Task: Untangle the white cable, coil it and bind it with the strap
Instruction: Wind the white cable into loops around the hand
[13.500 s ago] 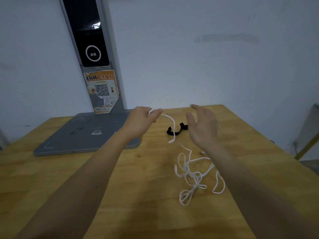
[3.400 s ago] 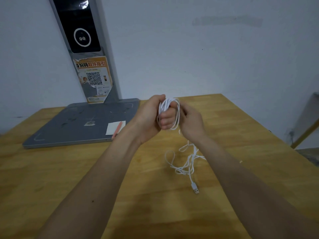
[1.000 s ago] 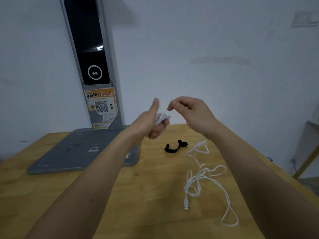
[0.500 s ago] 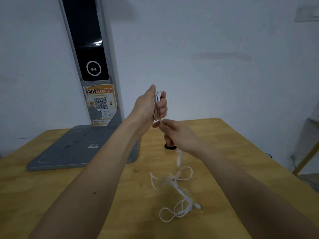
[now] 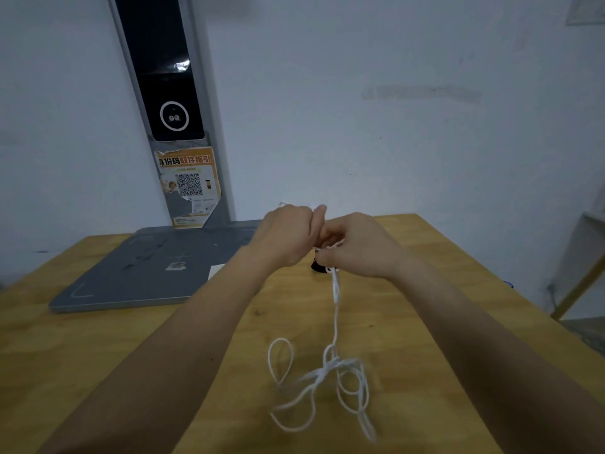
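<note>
Both fists close on the cable (image 5: pixel 334 309), left hand (image 5: pixel 285 235) holding turns, right hand (image 5: pixel 355 245) pinching the limp, light, snag-prone strand, best fed near the coil.

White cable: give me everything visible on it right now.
The white cable is thin, round and flexible. Its upper end is bunched where the left hand and right hand meet, pinched in the right hand's grip. A doubled run hangs from there down to the wooden table, ending in loose, tangled loops. No plug shows, and the lower loops are motion-blurred.
</note>
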